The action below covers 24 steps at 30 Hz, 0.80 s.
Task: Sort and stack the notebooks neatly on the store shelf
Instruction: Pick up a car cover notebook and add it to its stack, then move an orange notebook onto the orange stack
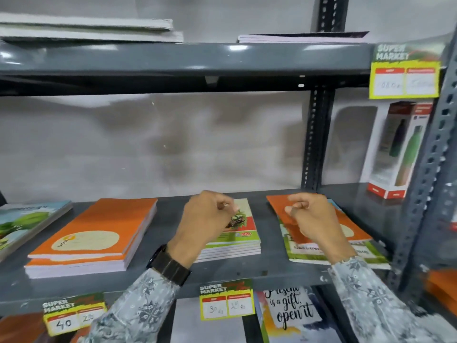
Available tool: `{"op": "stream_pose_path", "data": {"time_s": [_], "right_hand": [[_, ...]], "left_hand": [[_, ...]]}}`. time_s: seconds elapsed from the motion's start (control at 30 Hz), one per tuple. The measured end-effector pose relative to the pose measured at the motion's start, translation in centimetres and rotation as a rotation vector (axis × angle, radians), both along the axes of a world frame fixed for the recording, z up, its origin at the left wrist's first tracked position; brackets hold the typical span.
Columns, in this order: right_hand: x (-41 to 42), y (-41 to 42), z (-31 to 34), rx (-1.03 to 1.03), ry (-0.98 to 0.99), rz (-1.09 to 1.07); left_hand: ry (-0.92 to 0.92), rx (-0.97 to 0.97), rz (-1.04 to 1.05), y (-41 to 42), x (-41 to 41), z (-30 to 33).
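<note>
Shelf: grey metal middle shelf (170, 276) carries four groups of notebooks, from far left to right.
Far-left stack: landscape-cover notebooks (27, 221), cut off by the left edge; count cannot be told.
Orange stack: orange notebooks (99, 226) left of centre, several deep, top one slightly askew; exact count unclear.
Centre stack: green-and-white notebooks (241, 233), roughly five or six edges showing, squared up.
Right pile: two covers visible, an orange notebook (351, 226) lying skewed on a green-edged notebook (371, 253); more beneath cannot be told.
Upper shelf: two low piles, a pale pile (86, 27) on the left and a dark-topped pile (301, 37) on the right.
Price tags: three "Super Market" tags, one (226, 303) at centre on the shelf edge, one (71, 314) lower left, one (405, 75) upper right.
Boxed bottle: one white-and-red box (395, 149) at the far right.
Lower shelf: a "gift, open it" cover (289, 310) below.
Left hand: left hand (205, 219), watch (170, 266) at the wrist, hovers over the centre stack; grip loosely curled, fingertips drawn together, holding nothing.
Right hand: right hand (314, 219) hovers over the right pile; grip loosely curled, fingers bent inward, empty; contact with the cover cannot be told.
</note>
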State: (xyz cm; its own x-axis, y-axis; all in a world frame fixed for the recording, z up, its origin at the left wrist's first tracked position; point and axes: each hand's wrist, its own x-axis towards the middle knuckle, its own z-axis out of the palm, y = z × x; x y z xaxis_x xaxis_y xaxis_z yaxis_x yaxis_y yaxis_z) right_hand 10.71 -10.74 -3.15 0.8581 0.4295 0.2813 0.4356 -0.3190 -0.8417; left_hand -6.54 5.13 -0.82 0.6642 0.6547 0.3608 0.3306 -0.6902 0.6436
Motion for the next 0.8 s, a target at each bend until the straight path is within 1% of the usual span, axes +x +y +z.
{"op": "stream_pose_path", "data": {"time_s": [0.03, 0.1, 0.2, 0.27, 0.37, 0.43, 0.53, 0.6, 0.8], "right_hand": [[1.1, -1.2, 0.3, -0.062, -0.017, -0.06], [3.1, -3.4, 0.9, -0.274, -0.058, -0.179], [4.8, -5.7, 1.6, -0.583, -0.024, -0.239], [5.7, -6.2, 1.4, -0.697, -0.004, -0.215], [6.7, -6.5, 1.0, -0.75, 0.002, -0.173], [7.0, -6.5, 1.1, -0.749, 0.017, -0.185], [7.0, -6.2, 1.0, -0.708, 0.034, -0.247], [7.2, -6.0, 0.5, -0.689, 0.038, -0.278], [5.7, -5.5, 0.0, -0.709, 0.033, -0.245]], "left_hand": [[0.009, -0.026, -0.051, -1.2, 1.4, 0.3], [0.068, -0.046, -0.135, -3.4, 4.5, 0.5], [0.301, 0.008, -0.172, -6.4, 8.7, 0.4], [0.426, 0.019, -0.181, -7.5, 10.7, -0.1], [0.575, -0.011, -0.177, -8.0, 12.8, -1.0], [0.607, -0.019, -0.138, -7.7, 13.9, -2.0], [0.563, -0.017, -0.055, -7.2, 14.7, -3.1], [0.537, -0.034, -0.043, -7.0, 14.8, -3.3], [0.514, -0.106, -0.121, -6.9, 14.4, -3.3]]}}
